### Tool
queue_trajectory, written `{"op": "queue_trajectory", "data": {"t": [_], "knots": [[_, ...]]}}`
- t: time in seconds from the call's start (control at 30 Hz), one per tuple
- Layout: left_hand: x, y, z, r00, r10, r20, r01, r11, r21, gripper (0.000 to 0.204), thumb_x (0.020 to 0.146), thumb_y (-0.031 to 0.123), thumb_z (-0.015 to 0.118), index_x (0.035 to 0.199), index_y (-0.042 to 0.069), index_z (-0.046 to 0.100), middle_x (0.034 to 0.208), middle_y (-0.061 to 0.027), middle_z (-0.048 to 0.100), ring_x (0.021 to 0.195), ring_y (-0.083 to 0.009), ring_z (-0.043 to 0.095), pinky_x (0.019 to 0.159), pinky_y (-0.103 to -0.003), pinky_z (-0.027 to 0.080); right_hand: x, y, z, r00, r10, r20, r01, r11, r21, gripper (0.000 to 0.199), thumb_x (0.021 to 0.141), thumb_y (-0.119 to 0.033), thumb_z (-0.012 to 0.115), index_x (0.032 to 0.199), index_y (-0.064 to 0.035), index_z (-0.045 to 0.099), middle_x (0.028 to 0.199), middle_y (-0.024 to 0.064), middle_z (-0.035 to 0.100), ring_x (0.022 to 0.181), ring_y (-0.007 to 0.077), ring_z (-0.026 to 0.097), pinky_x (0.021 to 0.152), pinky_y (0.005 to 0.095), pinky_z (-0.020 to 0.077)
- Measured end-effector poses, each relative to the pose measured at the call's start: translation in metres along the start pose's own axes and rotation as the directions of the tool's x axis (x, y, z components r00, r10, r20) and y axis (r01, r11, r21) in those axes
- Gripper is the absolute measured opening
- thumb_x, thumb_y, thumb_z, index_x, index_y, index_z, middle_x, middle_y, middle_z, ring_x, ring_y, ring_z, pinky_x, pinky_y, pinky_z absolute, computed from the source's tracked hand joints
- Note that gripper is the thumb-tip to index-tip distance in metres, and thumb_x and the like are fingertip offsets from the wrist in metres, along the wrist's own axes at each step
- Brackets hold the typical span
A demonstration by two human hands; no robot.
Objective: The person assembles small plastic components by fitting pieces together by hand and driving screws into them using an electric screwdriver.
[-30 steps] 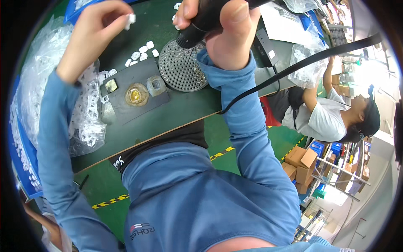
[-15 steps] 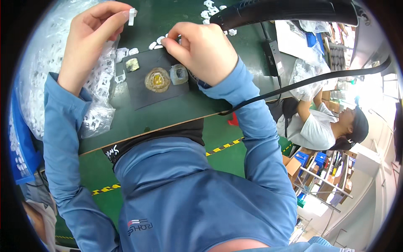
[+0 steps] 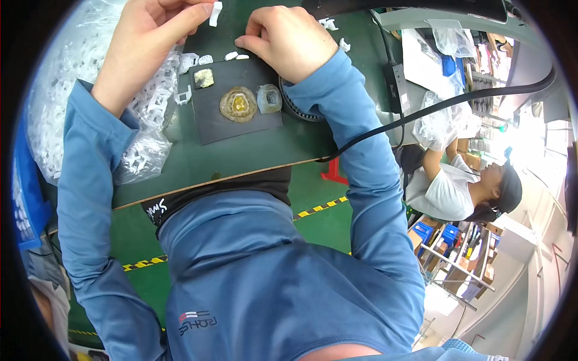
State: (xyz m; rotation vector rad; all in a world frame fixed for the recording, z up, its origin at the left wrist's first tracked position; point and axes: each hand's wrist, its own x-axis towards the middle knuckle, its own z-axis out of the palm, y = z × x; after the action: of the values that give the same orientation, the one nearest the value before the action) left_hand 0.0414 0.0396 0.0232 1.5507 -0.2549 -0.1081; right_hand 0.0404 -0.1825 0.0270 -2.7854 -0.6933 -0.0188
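Observation:
My left hand (image 3: 158, 37) pinches a small white plastic part (image 3: 215, 14) between thumb and fingertips, raised above the far side of the table. My right hand (image 3: 290, 43) is closed, with thumb and forefinger together; whatever they hold is hidden. Just below its fingertips lie small white oval pieces (image 3: 236, 56). Nearer me is a dark mat (image 3: 211, 129) bearing a round amber-brown disc (image 3: 229, 112), a translucent bluish square piece (image 3: 263, 107) and a yellowish speckled square (image 3: 203, 78). A white open frame (image 3: 183, 95) lies at the mat's left edge.
Clear plastic bags (image 3: 141, 159) of white parts cover the left. Under my right forearm sits a black round object (image 3: 306, 113). A black cable (image 3: 442, 103) crosses on the right, near a black box (image 3: 396, 87). Beyond, a person (image 3: 448, 186) handles a clear bag.
The view has shifted, so the mat sits slightly further right. Both hands appear higher in the picture; the left still holds its white part. Fewer white oval pieces show by my right fingertips.

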Motion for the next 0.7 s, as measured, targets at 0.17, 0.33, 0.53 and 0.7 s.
{"op": "queue_trajectory", "data": {"t": [0.17, 0.33, 0.53, 0.7], "knots": [[0.000, 0.005, -0.006, 0.996, -0.053, 0.065, 0.054, 0.999, -0.007, 0.010, 0.095, 0.003, 0.066, 0.100, -0.003, 0.072, 0.085, -0.0042, 0.071, 0.076, -0.0086, 0.065, 0.068, -0.022, 0.050, 0.002, -0.011, -0.017, 0.987, -0.100, -0.129, 0.123, 0.974, 0.191, 0.012, 0.090, -0.010, 0.069, 0.094, 0.0006, 0.067, 0.085, 0.0200, 0.069, 0.083, 0.0363, 0.069, 0.073, 0.0438, 0.0528], [0.001, 0.001, 0.000, 0.996, -0.072, 0.048, 0.073, 0.997, -0.014, 0.009, 0.095, 0.002, 0.067, 0.100, -0.004, 0.072, 0.084, -0.0042, 0.071, 0.075, -0.0085, 0.064, 0.067, -0.022, 0.050, -0.006, -0.009, -0.023, 0.976, -0.002, -0.219, 0.065, 0.957, 0.284, 0.010, 0.089, -0.004, 0.068, 0.098, 0.0014, 0.067, 0.082, 0.0181, 0.066, 0.079, 0.0341, 0.069, 0.070, 0.0402, 0.0527], [-0.002, -0.001, -0.001, 1.000, 0.014, -0.022, -0.014, 1.000, -0.014, 0.008, 0.095, 0.003, 0.068, 0.099, -0.003, 0.072, 0.080, -0.0034, 0.069, 0.068, -0.0071, 0.060, 0.062, -0.022, 0.047, 0.000, -0.013, -0.015, 0.983, -0.016, -0.184, 0.066, 0.962, 0.266, 0.018, 0.087, -0.009, 0.072, 0.101, 0.0002, 0.068, 0.088, 0.0164, 0.063, 0.084, 0.0341, 0.067, 0.074, 0.0414, 0.0535], [-0.001, -0.003, 0.001, 0.998, 0.032, -0.059, -0.034, 0.999, -0.035, 0.007, 0.094, 0.003, 0.068, 0.098, -0.002, 0.072, 0.079, -0.0025, 0.068, 0.065, -0.0065, 0.058, 0.059, -0.022, 0.046, 0.013, 0.001, -0.001, 0.985, -0.114, -0.131, 0.133, 0.980, 0.146, 0.021, 0.085, -0.012, 0.073, 0.101, 0.0002, 0.068, 0.090, 0.0163, 0.063, 0.086, 0.0341, 0.067, 0.078, 0.0436, 0.0535]]}}
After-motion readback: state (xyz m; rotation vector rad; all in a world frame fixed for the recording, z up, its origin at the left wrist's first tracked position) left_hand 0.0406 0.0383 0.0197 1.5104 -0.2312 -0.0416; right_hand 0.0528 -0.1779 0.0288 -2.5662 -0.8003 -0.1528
